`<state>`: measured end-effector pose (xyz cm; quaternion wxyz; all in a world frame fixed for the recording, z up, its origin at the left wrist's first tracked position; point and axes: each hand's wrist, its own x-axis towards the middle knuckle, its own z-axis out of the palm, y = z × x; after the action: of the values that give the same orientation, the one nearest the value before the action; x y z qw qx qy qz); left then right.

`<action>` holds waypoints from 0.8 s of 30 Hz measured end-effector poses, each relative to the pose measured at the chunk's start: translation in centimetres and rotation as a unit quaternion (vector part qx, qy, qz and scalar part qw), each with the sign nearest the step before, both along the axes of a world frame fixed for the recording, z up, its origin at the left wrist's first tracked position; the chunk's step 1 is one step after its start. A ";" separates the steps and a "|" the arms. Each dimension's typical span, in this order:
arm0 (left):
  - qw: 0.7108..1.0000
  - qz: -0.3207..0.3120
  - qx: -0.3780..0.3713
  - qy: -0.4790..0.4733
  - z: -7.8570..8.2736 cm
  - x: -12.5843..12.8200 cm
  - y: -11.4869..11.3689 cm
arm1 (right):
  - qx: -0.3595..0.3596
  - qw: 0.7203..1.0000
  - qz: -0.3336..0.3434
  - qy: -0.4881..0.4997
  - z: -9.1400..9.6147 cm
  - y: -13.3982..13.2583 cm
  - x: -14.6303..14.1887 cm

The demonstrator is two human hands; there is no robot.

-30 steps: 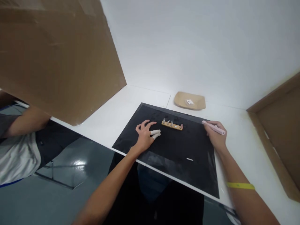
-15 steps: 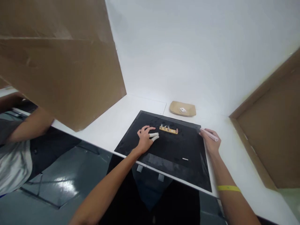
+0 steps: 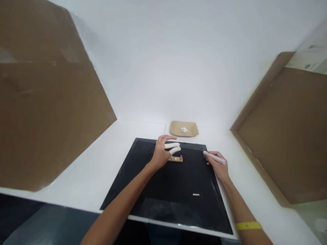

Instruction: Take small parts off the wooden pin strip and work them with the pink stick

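Curling capped fingers [image 3: 170,145] close, maybe for pinching, the left hand [image 3: 159,153] hangs by the strip [image 3: 176,159] on the mat [image 3: 171,183]; I can't tell if it holds anything. The right hand [image 3: 219,166] grips a pink stick [image 3: 215,158], slanted, maybe for aiming.

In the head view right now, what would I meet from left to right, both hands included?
Left cardboard panel → left hand → small pale stick → right hand → right cardboard panel.

Strip [image 3: 177,159] on mat [image 3: 176,180], before tray [image 3: 192,130]
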<state>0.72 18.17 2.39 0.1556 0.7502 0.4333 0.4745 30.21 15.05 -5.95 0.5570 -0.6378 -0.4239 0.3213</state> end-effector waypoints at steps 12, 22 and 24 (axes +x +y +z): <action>0.986 0.148 0.001 -0.076 -5.2 -4.4 1.3 | 0.018 0.996 0.000 -0.088 -0.6 -0.3 -0.1; 0.966 0.237 -0.042 -0.089 -5.8 -5.5 1.7 | 0.030 0.994 0.047 -0.093 -0.9 -1.0 -0.3; 0.968 0.232 -0.042 -0.088 -6.0 -5.4 1.7 | 0.035 0.994 0.049 -0.087 -0.8 -1.0 -0.3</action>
<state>-4.69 19.83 -3.58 0.1099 0.5770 0.5998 0.5434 29.90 14.04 -6.78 0.5236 -0.6219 -0.5127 0.2761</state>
